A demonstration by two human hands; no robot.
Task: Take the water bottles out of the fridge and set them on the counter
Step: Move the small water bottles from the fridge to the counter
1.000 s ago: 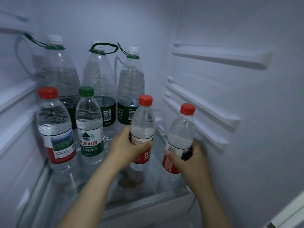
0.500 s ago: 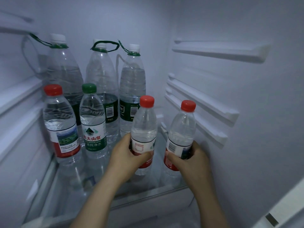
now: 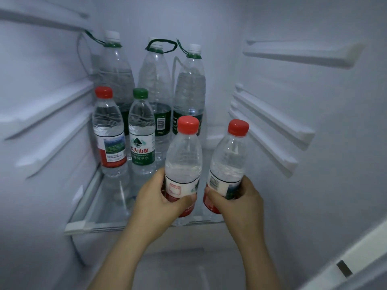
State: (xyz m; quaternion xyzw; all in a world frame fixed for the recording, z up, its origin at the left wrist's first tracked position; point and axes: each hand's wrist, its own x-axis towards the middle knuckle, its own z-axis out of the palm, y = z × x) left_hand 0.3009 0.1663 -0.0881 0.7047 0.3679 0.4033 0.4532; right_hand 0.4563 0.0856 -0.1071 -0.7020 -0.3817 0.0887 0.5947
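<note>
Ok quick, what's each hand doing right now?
Left hand: grips the left clear plastic red-capped water bottle.
Right hand: grips the right clear plastic red-capped water bottle.

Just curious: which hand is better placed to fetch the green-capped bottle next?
Probably the left hand: the green-capped bottle stands on its side of the shelf. The right hand is farther. Both are full now.
</note>
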